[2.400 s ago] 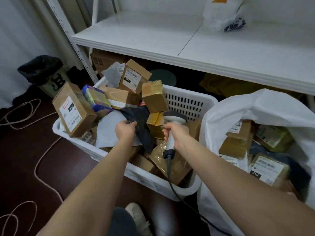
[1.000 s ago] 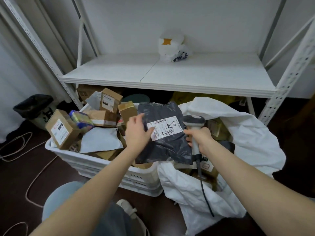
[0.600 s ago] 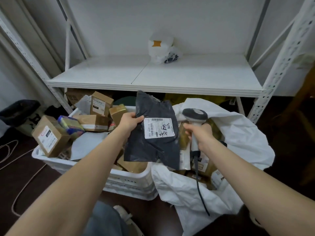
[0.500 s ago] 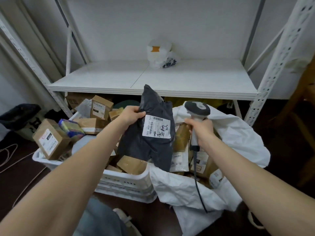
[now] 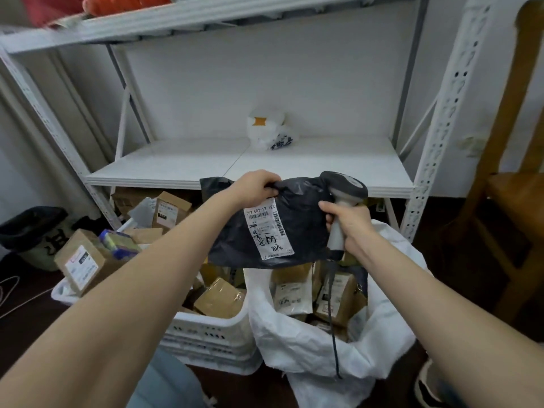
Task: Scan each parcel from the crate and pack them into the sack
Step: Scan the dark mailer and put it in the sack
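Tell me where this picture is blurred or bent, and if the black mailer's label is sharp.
Head view: label on the black poly mailer sharp, top digits readable; orange thing at the top edge smeared; right shelf upright leans and bows from the wide lens; light soft.

Sack (image 5: 294, 343) mouth gapes open below, though boxes (image 5: 294, 293) crowd it; shelf (image 5: 323, 160) edge sits close behind, crate (image 5: 212, 334) piled high.

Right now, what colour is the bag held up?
The bag is black with a white label; head view.
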